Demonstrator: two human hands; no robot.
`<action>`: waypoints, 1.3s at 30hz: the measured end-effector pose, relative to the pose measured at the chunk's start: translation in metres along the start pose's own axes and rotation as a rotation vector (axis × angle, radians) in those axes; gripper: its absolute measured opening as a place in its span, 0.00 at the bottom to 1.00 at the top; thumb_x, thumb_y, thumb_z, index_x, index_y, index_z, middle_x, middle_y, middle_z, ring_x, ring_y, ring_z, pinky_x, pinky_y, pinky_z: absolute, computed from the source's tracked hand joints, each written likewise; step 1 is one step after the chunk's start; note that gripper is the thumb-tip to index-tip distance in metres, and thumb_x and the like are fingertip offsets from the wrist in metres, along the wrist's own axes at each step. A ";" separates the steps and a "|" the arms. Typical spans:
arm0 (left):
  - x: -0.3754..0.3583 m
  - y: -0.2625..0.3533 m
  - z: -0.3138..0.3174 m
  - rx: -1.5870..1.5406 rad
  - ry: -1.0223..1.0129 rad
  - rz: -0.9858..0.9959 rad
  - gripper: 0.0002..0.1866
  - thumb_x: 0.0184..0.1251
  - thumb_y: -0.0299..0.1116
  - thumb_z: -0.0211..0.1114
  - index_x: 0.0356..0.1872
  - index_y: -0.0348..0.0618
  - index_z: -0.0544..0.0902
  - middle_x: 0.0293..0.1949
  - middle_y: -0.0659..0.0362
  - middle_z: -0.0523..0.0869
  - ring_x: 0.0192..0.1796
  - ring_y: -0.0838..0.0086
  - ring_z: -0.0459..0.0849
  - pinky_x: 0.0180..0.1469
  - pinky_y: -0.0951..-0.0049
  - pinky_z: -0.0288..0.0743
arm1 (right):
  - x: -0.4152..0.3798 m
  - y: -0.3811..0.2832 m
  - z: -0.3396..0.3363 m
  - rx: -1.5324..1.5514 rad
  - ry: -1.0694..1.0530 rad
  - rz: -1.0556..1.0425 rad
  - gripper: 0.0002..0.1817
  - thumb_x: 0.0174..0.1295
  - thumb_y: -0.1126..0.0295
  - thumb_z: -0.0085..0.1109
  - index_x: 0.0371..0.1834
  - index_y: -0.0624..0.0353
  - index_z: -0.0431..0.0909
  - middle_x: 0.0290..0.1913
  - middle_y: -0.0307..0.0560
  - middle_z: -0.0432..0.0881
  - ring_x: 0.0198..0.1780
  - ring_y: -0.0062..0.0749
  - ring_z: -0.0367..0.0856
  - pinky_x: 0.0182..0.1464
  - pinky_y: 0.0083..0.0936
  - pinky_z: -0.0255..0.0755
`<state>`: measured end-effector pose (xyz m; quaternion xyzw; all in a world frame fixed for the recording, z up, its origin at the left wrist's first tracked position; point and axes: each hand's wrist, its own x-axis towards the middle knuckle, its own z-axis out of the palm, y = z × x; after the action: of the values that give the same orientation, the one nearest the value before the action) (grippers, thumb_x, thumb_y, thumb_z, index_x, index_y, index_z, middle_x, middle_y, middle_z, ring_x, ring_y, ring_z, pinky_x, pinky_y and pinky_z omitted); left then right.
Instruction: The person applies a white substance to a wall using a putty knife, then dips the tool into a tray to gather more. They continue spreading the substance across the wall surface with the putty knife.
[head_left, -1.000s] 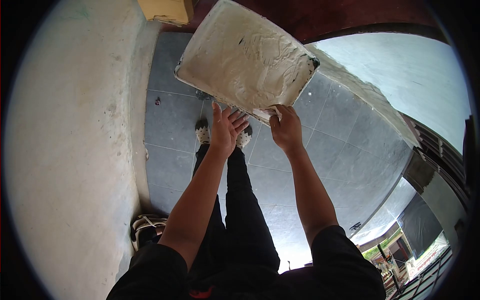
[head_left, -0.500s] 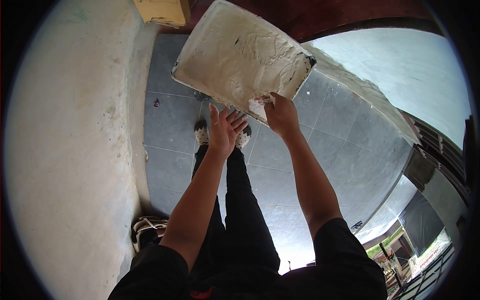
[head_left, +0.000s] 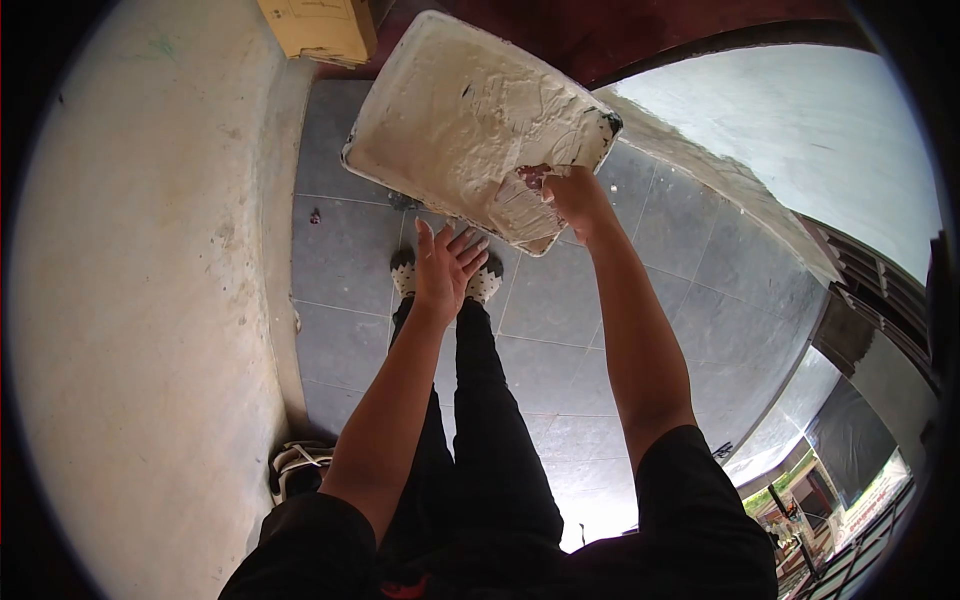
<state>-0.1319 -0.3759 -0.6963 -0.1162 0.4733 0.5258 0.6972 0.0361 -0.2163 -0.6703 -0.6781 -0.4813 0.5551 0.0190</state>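
A large rectangular tray is coated inside with wet off-white paste, ridged and streaked. My right hand is closed around a small reddish, paste-smeared tool over the tray's near right part; the tool's exact shape is hard to make out. My left hand hangs just below the tray's near edge with its fingers spread, pale smears on the fingertips, and nothing in it. Whether it touches the tray cannot be told.
Grey floor tiles lie below, with my patterned shoes on them. A pale wall rises at the left. A yellow box sits at the top, a dark bag at the lower left. Another wall stands at the right.
My right hand has moved slightly right with the tool, and the paste near the tray's near corner looks more spread. The tray sits slightly lower in view. My left hand stays spread.
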 end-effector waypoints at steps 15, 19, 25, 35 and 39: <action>-0.138 0.034 -0.034 0.084 0.067 -0.070 0.47 0.69 0.73 0.38 0.71 0.39 0.64 0.58 0.48 0.80 0.59 0.52 0.79 0.64 0.52 0.68 | -0.084 0.085 -0.022 0.918 0.042 -0.343 0.14 0.60 0.77 0.47 0.47 0.71 0.76 0.47 0.55 0.81 0.48 0.44 0.83 0.54 0.42 0.79; -0.157 0.065 0.010 0.236 0.013 -0.099 0.50 0.68 0.75 0.38 0.72 0.36 0.62 0.69 0.46 0.69 0.66 0.51 0.72 0.66 0.50 0.66 | -0.207 -0.023 -0.085 1.590 -0.033 -0.218 0.22 0.61 0.76 0.45 0.60 0.69 0.71 0.55 0.56 0.78 0.56 0.47 0.80 0.58 0.43 0.76; -0.176 0.137 0.119 0.417 -0.329 0.070 0.50 0.68 0.74 0.42 0.72 0.35 0.61 0.72 0.46 0.65 0.72 0.51 0.65 0.71 0.52 0.59 | -0.279 -0.041 -0.131 1.777 0.079 -0.521 0.25 0.63 0.75 0.43 0.65 0.69 0.67 0.58 0.55 0.77 0.59 0.46 0.77 0.64 0.41 0.71; -0.239 0.175 0.375 0.507 -0.739 0.368 0.47 0.72 0.69 0.39 0.73 0.33 0.59 0.74 0.44 0.62 0.75 0.54 0.62 0.76 0.57 0.54 | -0.363 -0.118 -0.273 1.784 0.196 -0.878 0.27 0.61 0.80 0.43 0.67 0.67 0.65 0.58 0.51 0.76 0.58 0.39 0.76 0.60 0.34 0.73; -0.271 0.189 0.479 0.574 -0.914 0.592 0.45 0.75 0.65 0.37 0.73 0.30 0.58 0.74 0.42 0.61 0.76 0.56 0.60 0.77 0.58 0.52 | -0.389 -0.158 -0.340 1.697 0.283 -0.958 0.26 0.61 0.83 0.45 0.66 0.72 0.64 0.59 0.56 0.76 0.56 0.44 0.79 0.59 0.39 0.77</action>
<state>-0.0333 -0.1489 -0.1694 0.4495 0.2613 0.5455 0.6573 0.2294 -0.2208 -0.1654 -0.2326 -0.1403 0.5638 0.7800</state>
